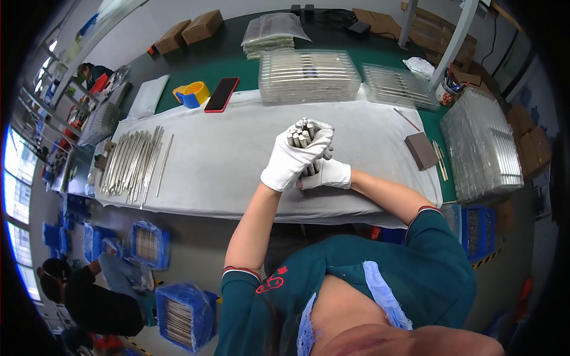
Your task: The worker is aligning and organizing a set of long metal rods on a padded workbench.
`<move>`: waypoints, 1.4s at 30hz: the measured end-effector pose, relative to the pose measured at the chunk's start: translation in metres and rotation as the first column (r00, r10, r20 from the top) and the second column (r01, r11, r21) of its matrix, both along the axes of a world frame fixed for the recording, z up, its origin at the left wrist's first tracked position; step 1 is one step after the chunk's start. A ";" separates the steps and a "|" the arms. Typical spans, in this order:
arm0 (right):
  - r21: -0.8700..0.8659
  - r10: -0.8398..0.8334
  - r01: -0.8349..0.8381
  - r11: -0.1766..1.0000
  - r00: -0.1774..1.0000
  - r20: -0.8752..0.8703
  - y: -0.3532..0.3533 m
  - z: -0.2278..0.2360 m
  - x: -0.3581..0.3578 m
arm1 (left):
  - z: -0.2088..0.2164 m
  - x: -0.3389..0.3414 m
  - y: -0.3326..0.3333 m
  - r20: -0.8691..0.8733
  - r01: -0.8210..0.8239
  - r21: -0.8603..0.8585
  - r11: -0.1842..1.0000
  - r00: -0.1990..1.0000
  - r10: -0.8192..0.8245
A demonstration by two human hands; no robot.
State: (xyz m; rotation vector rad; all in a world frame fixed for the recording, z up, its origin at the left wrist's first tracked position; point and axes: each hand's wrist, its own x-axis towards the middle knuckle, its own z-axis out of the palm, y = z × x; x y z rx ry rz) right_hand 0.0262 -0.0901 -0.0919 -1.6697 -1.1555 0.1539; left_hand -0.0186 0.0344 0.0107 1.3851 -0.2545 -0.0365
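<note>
White gloves cover both of my hands above the middle of the cloth-covered table. My left hand (288, 157) is closed around a bundle of silvery metal rods (301, 137), whose round ends point up and toward the far side. Just below and to the right, my right hand (332, 174) wraps the lower part of the same bundle; some of its fingers are hidden. More thin metal rods (133, 160) lie loosely side by side at the left of the cloth, with one rod (164, 166) a little apart from them.
Behind my hands stand clear plastic trays (309, 77) filled with rods. A phone (222, 95) and a yellow-and-blue tape dispenser (192, 94) lie far left. On the right are a brown block (421, 151) and wrapped stacked trays (481, 145). A person (95, 296) crouches near blue-lined bins (187, 317).
</note>
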 end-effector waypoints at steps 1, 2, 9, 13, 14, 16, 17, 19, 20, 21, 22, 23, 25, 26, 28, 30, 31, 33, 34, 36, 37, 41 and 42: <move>-0.004 0.001 -0.001 1.000 1.000 -0.002 -0.001 0.000 -0.001 | -0.003 0.003 -0.001 0.005 -0.004 -0.019 1.000 1.000 0.004; -0.040 -0.014 0.007 0.999 0.983 -0.184 -0.003 0.001 -0.003 | -0.006 0.005 -0.004 0.045 -0.008 -0.026 1.000 0.999 0.009; -0.055 -0.020 -0.002 0.999 0.919 -0.393 -0.007 0.017 -0.008 | -0.011 0.008 -0.007 0.093 -0.029 0.084 0.996 0.995 0.021; -0.345 -0.112 0.065 0.936 0.987 -0.118 -0.037 0.021 0.004 | -0.023 0.004 -0.009 0.093 -0.031 0.049 0.998 0.995 0.026; -0.301 -0.139 0.094 0.949 0.981 -0.132 -0.048 0.038 0.003 | -0.031 0.001 -0.009 0.069 -0.029 -0.010 1.000 0.997 0.029; -0.054 -0.270 0.266 0.962 0.917 -0.294 -0.076 0.046 0.001 | -0.048 -0.005 -0.010 0.005 -0.020 -0.029 0.999 1.000 0.020; 0.104 -0.228 0.281 0.954 0.906 -0.357 -0.085 0.048 0.000 | -0.063 -0.006 -0.011 -0.041 -0.008 -0.069 0.998 0.999 0.005; 0.016 -0.203 0.284 0.959 0.723 -0.660 -0.100 0.067 -0.013 | -0.084 -0.011 -0.016 0.088 -0.123 0.231 0.965 0.991 0.106; -0.105 -0.183 0.162 0.981 0.608 -0.772 -0.099 0.080 -0.023 | -0.090 -0.011 -0.018 0.185 -0.158 0.320 0.934 0.977 0.103; -0.200 -0.189 0.025 0.979 0.468 -0.863 -0.098 0.091 -0.036 | -0.083 -0.014 -0.025 0.504 -0.346 0.563 0.751 0.863 0.020; -0.170 -0.117 -0.149 0.974 0.308 -0.944 -0.100 0.094 -0.049 | -0.086 -0.016 -0.026 0.456 -0.237 0.522 0.819 0.889 -0.034; -0.048 -0.031 -0.235 0.971 0.078 -0.996 -0.102 0.084 -0.060 | -0.089 -0.019 -0.027 0.411 -0.124 0.472 0.873 0.907 -0.093; 0.081 0.053 -0.077 0.994 -0.313 -0.948 -0.108 0.082 -0.075 | -0.081 -0.021 -0.037 0.568 -0.197 0.682 0.705 0.750 -0.339; 0.023 -0.004 -0.074 0.997 -0.350 -0.937 -0.112 0.073 -0.080 | -0.081 -0.023 -0.040 0.553 -0.207 0.748 0.630 0.719 -0.420; -0.114 -0.152 -0.127 0.985 -0.340 -0.928 -0.115 0.070 -0.086 | -0.079 -0.029 -0.046 0.486 -0.227 0.849 0.478 0.691 -0.535; -0.074 -0.109 -0.139 0.988 -0.266 -0.958 -0.114 0.073 -0.082 | -0.066 -0.025 -0.043 0.614 -0.377 0.775 0.507 0.640 -0.463; -0.073 -0.095 -0.115 0.991 -0.200 -0.975 -0.111 0.080 -0.081 | -0.056 -0.022 -0.040 0.729 -0.510 0.678 0.528 0.560 -0.395; -0.075 -0.074 -0.017 0.997 0.093 -0.993 -0.106 0.093 -0.075 | -0.031 -0.018 -0.027 0.894 -0.789 0.434 0.435 0.437 -0.099; -0.079 -0.085 0.034 0.996 0.261 -0.961 -0.103 0.096 -0.069 | -0.022 -0.016 -0.023 0.831 -0.706 0.376 0.600 0.544 0.119; -0.084 -0.126 0.103 0.991 0.520 -0.845 -0.093 0.099 -0.055 | -0.016 -0.008 -0.019 0.423 -0.237 0.046 0.970 0.885 0.196; -0.096 -0.150 0.121 0.988 0.610 -0.778 -0.086 0.097 -0.047 | 0.008 -0.018 -0.030 0.080 0.034 -0.301 0.953 0.997 -0.010; -0.227 -0.160 0.101 0.969 0.954 -0.255 -0.062 0.066 -0.016 | 0.009 -0.007 -0.044 0.002 0.139 -0.016 0.990 0.990 -0.139; -0.276 -0.146 0.082 0.958 0.964 -0.220 -0.060 0.057 -0.014 | -0.002 -0.002 -0.043 -0.020 0.139 0.016 0.990 0.990 -0.139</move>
